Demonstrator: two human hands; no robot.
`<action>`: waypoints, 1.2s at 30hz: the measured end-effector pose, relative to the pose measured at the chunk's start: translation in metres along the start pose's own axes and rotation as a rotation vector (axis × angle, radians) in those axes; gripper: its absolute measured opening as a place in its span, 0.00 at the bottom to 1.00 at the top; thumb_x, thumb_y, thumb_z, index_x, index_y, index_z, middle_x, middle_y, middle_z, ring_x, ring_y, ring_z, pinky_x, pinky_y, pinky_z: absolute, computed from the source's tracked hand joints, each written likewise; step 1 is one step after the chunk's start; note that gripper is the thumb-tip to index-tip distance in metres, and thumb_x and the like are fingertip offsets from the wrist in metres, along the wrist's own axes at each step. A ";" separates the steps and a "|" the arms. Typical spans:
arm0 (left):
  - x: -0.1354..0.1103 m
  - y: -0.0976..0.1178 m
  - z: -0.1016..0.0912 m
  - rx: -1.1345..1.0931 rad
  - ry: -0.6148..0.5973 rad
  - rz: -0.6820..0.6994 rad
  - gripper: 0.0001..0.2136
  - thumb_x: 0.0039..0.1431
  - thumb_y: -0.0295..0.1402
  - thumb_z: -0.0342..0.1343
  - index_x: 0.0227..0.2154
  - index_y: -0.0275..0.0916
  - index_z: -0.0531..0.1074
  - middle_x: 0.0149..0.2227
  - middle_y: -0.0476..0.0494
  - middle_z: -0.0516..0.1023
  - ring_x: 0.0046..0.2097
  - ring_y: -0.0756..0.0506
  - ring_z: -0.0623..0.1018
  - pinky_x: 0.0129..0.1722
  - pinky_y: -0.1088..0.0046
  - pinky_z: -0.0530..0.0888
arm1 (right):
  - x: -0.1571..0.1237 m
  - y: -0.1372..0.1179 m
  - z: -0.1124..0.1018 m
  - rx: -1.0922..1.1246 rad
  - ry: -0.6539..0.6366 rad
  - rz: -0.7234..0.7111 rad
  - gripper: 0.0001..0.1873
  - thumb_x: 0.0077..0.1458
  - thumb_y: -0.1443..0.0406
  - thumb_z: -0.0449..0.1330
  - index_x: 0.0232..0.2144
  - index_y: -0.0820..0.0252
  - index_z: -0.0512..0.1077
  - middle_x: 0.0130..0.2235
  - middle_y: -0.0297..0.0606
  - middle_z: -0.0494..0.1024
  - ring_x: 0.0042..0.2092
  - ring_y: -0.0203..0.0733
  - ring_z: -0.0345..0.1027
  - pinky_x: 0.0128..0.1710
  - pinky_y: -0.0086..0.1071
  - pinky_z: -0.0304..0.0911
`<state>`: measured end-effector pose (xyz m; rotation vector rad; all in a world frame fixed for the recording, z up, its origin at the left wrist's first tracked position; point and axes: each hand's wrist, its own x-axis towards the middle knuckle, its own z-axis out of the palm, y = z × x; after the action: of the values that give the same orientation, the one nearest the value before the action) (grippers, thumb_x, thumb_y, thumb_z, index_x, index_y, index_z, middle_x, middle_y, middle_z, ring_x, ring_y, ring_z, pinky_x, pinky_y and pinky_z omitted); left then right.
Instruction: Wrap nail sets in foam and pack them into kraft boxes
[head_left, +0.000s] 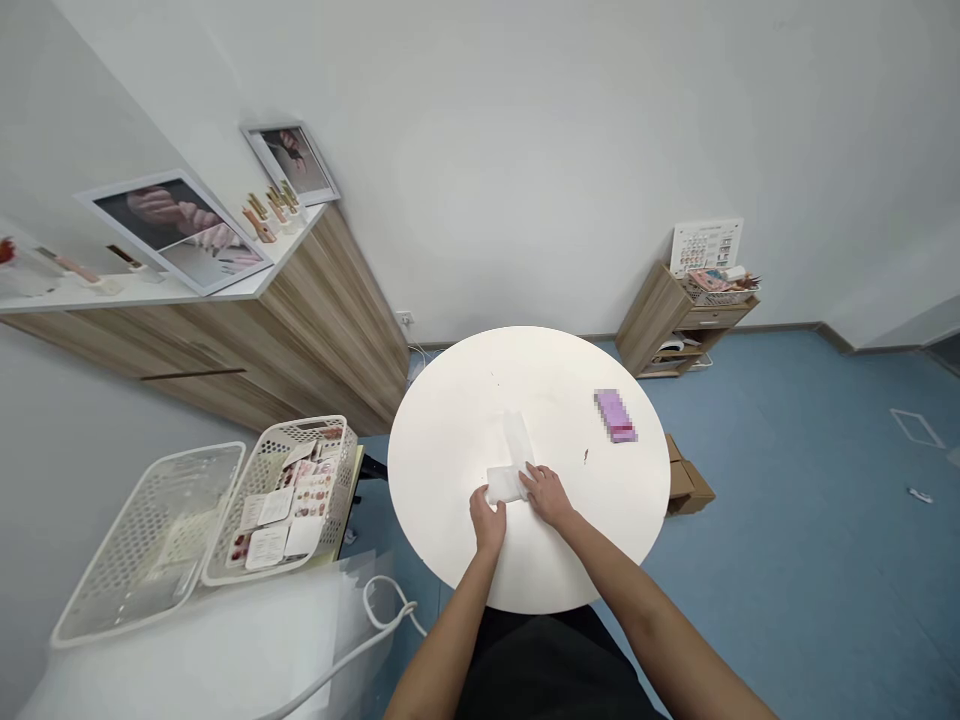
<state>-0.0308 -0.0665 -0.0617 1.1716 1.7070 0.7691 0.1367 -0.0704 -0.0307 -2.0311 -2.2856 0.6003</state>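
Observation:
A thin white sheet (504, 484), soft-looking and partly see-through, is folded into a small flat packet on the round white table (525, 370). One strip of it runs away from me, up the table, from the packet's right end. My left hand (489, 518) grips the packet's left end, thumb at the near edge and fingers at the side. Over the right end, where the strip meets the packet, my right hand (547, 494) holds it down with bent fingers. Whether anything lies inside the folds cannot be seen. A purple pixel-blurred object (615, 415) lies farther right on the tabletop.
Left of the table stand white perforated baskets (345, 430), one holding cards. A wooden cabinet (330, 310) bears framed pictures. White cable (375, 622) loops at lower left. Right are a small shelf unit (646, 320) and a cardboard box (690, 485) on the floor.

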 end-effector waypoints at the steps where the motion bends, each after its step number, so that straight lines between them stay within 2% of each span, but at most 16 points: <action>1: -0.001 -0.002 0.001 -0.103 0.052 -0.136 0.20 0.50 0.27 0.56 0.49 0.39 0.65 0.59 0.33 0.66 0.62 0.38 0.66 0.60 0.57 0.65 | 0.000 0.000 0.001 -0.009 -0.004 -0.004 0.29 0.59 0.68 0.52 0.62 0.55 0.61 0.67 0.42 0.58 0.61 0.54 0.54 0.59 0.44 0.52; 3: -0.002 -0.004 0.004 -0.254 0.084 -0.339 0.18 0.50 0.30 0.59 0.45 0.38 0.66 0.53 0.33 0.71 0.55 0.38 0.73 0.53 0.59 0.71 | 0.000 -0.001 0.003 -0.016 -0.008 -0.006 0.29 0.59 0.67 0.52 0.63 0.54 0.60 0.67 0.42 0.57 0.62 0.54 0.54 0.59 0.44 0.51; 4: -0.001 -0.005 0.006 -0.295 0.080 -0.389 0.15 0.51 0.31 0.59 0.42 0.38 0.66 0.49 0.34 0.73 0.51 0.39 0.76 0.50 0.60 0.73 | 0.000 -0.001 0.004 -0.016 -0.008 -0.003 0.29 0.59 0.66 0.53 0.63 0.54 0.60 0.68 0.43 0.56 0.62 0.54 0.53 0.60 0.44 0.51; 8: 0.008 0.000 0.016 -0.344 0.037 -0.404 0.05 0.54 0.33 0.57 0.32 0.40 0.67 0.34 0.42 0.76 0.40 0.43 0.79 0.42 0.63 0.76 | -0.001 -0.004 0.010 -0.001 -0.001 0.027 0.30 0.59 0.62 0.56 0.63 0.53 0.60 0.68 0.44 0.54 0.63 0.56 0.52 0.60 0.46 0.50; 11: 0.015 0.008 0.021 -0.339 0.010 -0.341 0.03 0.54 0.32 0.56 0.29 0.40 0.68 0.31 0.43 0.76 0.38 0.44 0.79 0.41 0.64 0.76 | 0.000 -0.005 0.010 0.018 0.003 0.040 0.30 0.58 0.63 0.57 0.62 0.50 0.61 0.68 0.43 0.55 0.62 0.56 0.53 0.60 0.47 0.50; 13: 0.016 0.014 0.023 -0.313 -0.004 -0.265 0.02 0.53 0.31 0.56 0.29 0.39 0.68 0.33 0.43 0.76 0.39 0.44 0.78 0.44 0.63 0.76 | 0.001 -0.006 0.009 0.029 0.004 0.042 0.30 0.57 0.63 0.58 0.62 0.49 0.62 0.67 0.42 0.56 0.62 0.56 0.53 0.59 0.47 0.51; 16: 0.013 0.019 0.026 -0.273 -0.028 -0.123 0.02 0.51 0.29 0.57 0.27 0.40 0.69 0.41 0.42 0.75 0.47 0.43 0.76 0.50 0.62 0.73 | 0.002 -0.006 0.007 0.044 0.004 0.054 0.29 0.57 0.64 0.58 0.61 0.49 0.63 0.67 0.43 0.56 0.61 0.56 0.53 0.57 0.47 0.53; 19: 0.008 0.018 0.028 -0.117 -0.067 0.158 0.03 0.55 0.31 0.55 0.26 0.40 0.70 0.50 0.41 0.73 0.56 0.41 0.71 0.56 0.60 0.68 | 0.002 -0.006 0.008 0.068 -0.007 0.066 0.30 0.55 0.65 0.58 0.61 0.48 0.63 0.67 0.43 0.55 0.60 0.57 0.54 0.55 0.47 0.56; 22: 0.006 0.009 0.030 0.088 -0.110 0.425 0.09 0.62 0.33 0.49 0.40 0.41 0.73 0.49 0.40 0.74 0.56 0.41 0.71 0.57 0.55 0.68 | 0.001 -0.004 0.011 0.103 -0.014 0.066 0.30 0.54 0.65 0.58 0.60 0.47 0.63 0.68 0.40 0.53 0.58 0.57 0.54 0.54 0.48 0.55; 25: 0.007 -0.001 0.030 0.166 -0.169 0.525 0.19 0.64 0.32 0.45 0.57 0.42 0.65 0.49 0.40 0.75 0.52 0.43 0.74 0.54 0.56 0.71 | -0.001 -0.001 0.015 0.146 -0.029 0.058 0.31 0.54 0.64 0.56 0.61 0.47 0.62 0.69 0.39 0.50 0.59 0.57 0.53 0.54 0.50 0.54; 27: 0.007 -0.007 0.031 0.234 -0.193 0.588 0.22 0.64 0.31 0.44 0.61 0.42 0.59 0.54 0.38 0.72 0.55 0.43 0.73 0.54 0.56 0.72 | -0.002 0.002 0.017 0.184 -0.049 0.055 0.33 0.53 0.65 0.55 0.62 0.48 0.61 0.70 0.38 0.48 0.59 0.57 0.52 0.55 0.51 0.53; 30: 0.009 -0.013 0.030 0.395 -0.202 0.705 0.25 0.63 0.30 0.44 0.63 0.40 0.55 0.59 0.37 0.69 0.63 0.40 0.65 0.59 0.52 0.67 | -0.003 0.009 0.017 0.276 -0.088 0.054 0.38 0.50 0.67 0.55 0.64 0.46 0.57 0.70 0.35 0.48 0.61 0.56 0.51 0.56 0.50 0.52; 33: 0.013 -0.016 0.028 0.577 -0.226 0.856 0.24 0.61 0.31 0.47 0.61 0.38 0.57 0.61 0.35 0.66 0.66 0.38 0.61 0.63 0.48 0.61 | -0.001 0.016 0.010 0.437 -0.103 0.099 0.39 0.48 0.70 0.53 0.63 0.46 0.59 0.68 0.34 0.54 0.60 0.51 0.54 0.57 0.47 0.53; 36: 0.017 -0.013 0.027 0.735 -0.240 0.956 0.20 0.59 0.28 0.48 0.56 0.36 0.63 0.62 0.34 0.66 0.66 0.37 0.60 0.64 0.48 0.58 | 0.007 0.019 -0.007 0.536 -0.004 0.146 0.31 0.49 0.70 0.51 0.56 0.50 0.67 0.60 0.35 0.68 0.58 0.47 0.59 0.58 0.45 0.51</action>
<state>-0.0137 -0.0550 -0.0891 2.5583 1.1772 0.4749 0.1552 -0.0599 -0.0312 -1.9208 -1.7261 1.0849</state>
